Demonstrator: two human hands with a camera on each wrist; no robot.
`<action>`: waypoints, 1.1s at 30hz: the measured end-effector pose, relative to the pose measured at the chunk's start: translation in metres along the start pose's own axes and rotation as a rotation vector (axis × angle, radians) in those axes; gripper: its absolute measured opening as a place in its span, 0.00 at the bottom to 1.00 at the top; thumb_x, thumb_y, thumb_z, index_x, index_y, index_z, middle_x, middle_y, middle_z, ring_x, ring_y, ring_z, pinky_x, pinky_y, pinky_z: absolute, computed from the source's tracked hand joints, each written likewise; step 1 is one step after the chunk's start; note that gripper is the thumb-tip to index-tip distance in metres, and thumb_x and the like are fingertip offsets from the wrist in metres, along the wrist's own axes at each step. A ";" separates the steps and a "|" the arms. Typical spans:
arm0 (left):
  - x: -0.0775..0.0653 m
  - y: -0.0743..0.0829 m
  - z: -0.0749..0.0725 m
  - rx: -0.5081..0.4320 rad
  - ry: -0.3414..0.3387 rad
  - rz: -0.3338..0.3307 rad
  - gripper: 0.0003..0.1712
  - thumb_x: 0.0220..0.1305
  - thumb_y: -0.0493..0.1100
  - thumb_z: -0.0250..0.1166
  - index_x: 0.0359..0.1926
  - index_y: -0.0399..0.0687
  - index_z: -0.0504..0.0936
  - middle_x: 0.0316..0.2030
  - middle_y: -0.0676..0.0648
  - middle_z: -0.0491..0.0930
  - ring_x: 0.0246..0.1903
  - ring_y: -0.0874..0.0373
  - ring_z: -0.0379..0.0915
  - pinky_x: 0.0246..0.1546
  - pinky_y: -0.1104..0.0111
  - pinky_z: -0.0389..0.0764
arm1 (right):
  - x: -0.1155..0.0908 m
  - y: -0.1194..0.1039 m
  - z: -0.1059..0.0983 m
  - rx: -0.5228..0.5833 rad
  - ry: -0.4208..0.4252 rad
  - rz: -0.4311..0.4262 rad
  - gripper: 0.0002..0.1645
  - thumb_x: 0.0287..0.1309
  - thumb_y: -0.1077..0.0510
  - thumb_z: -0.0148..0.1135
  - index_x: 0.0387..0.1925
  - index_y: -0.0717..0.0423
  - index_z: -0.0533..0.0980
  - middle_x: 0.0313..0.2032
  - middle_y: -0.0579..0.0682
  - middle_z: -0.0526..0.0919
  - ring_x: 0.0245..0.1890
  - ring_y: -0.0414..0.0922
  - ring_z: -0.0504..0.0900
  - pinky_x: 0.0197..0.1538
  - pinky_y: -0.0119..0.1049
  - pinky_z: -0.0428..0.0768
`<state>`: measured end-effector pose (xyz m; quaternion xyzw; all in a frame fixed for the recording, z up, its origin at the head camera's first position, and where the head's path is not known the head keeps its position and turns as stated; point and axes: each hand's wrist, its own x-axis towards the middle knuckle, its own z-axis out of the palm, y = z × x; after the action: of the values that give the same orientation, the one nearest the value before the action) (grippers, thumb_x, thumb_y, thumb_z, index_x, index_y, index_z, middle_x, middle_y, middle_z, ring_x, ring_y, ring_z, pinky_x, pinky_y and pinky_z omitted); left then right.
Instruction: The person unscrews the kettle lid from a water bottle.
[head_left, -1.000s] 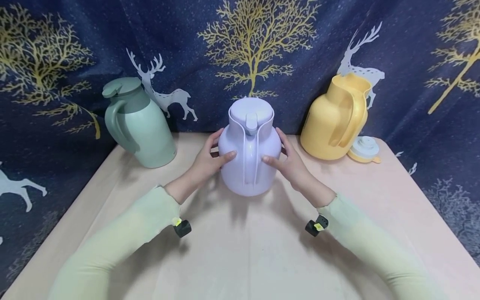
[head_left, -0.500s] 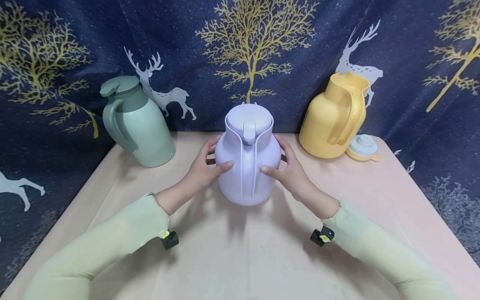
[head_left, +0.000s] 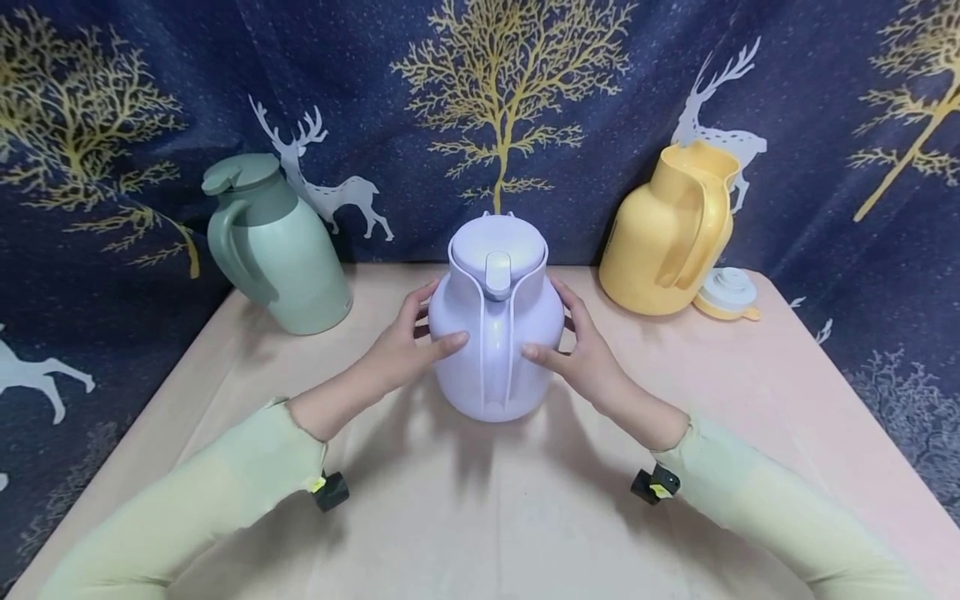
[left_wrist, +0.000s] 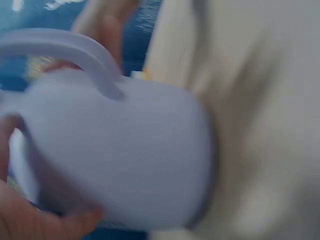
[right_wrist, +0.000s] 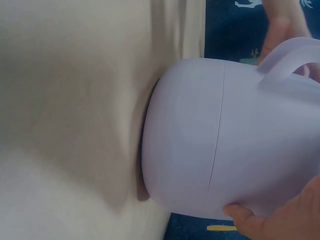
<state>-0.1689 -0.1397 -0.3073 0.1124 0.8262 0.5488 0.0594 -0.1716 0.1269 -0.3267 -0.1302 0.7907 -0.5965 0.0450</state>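
A lavender thermos jug [head_left: 495, 358] stands upright at the middle of the table, its lid [head_left: 498, 237] on and its handle facing me. My left hand [head_left: 405, 346] grips its left side, thumb laid across the front and fingers wrapped behind. On the opposite side my right hand [head_left: 588, 350] holds it in the same way. The left wrist view is blurred and shows the jug's body [left_wrist: 135, 150] lying sideways across the picture. In the right wrist view its base [right_wrist: 160, 135] is right at the tabletop, with my right thumb on the side.
A green thermos jug [head_left: 296, 267] with its lid on stands at the back left. At the back right is a yellow thermos jug [head_left: 660, 242] with an open top. Beside it lies a white and yellow lid [head_left: 727, 292]. A dark blue patterned cloth [head_left: 360, 100] hangs behind the table [head_left: 480, 525].
Both hands have brought the lavender jug toward me, mostly in the first half second and slightly since. The green and yellow jugs stay in place.
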 end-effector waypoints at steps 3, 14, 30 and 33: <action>-0.009 0.019 0.000 -0.031 0.097 0.083 0.42 0.70 0.42 0.65 0.78 0.41 0.56 0.76 0.37 0.60 0.74 0.38 0.61 0.72 0.47 0.70 | 0.000 0.001 -0.002 -0.001 -0.006 -0.009 0.67 0.54 0.39 0.77 0.82 0.46 0.44 0.81 0.57 0.51 0.79 0.62 0.56 0.70 0.64 0.71; -0.034 0.060 0.012 -0.053 -0.131 0.030 0.22 0.70 0.41 0.64 0.61 0.35 0.79 0.51 0.35 0.86 0.48 0.57 0.85 0.56 0.65 0.84 | 0.000 0.001 -0.001 -0.013 -0.012 -0.012 0.68 0.52 0.36 0.76 0.82 0.46 0.44 0.81 0.57 0.52 0.79 0.62 0.56 0.70 0.62 0.72; -0.019 0.072 0.023 -0.009 -0.248 0.057 0.19 0.68 0.40 0.66 0.55 0.32 0.81 0.45 0.37 0.89 0.40 0.60 0.83 0.45 0.64 0.87 | -0.001 0.002 -0.005 -0.046 -0.020 -0.027 0.64 0.57 0.42 0.75 0.82 0.46 0.44 0.81 0.57 0.51 0.79 0.64 0.56 0.69 0.65 0.73; -0.018 0.071 0.023 -0.018 -0.249 0.052 0.17 0.68 0.40 0.66 0.52 0.32 0.81 0.40 0.39 0.89 0.34 0.63 0.79 0.39 0.66 0.86 | -0.001 -0.003 -0.008 -0.108 -0.016 -0.036 0.66 0.58 0.40 0.74 0.82 0.50 0.42 0.81 0.59 0.48 0.79 0.65 0.55 0.69 0.66 0.72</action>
<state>-0.1373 -0.0968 -0.2512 0.2007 0.8041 0.5395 0.1484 -0.1718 0.1335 -0.3215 -0.1516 0.8190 -0.5524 0.0336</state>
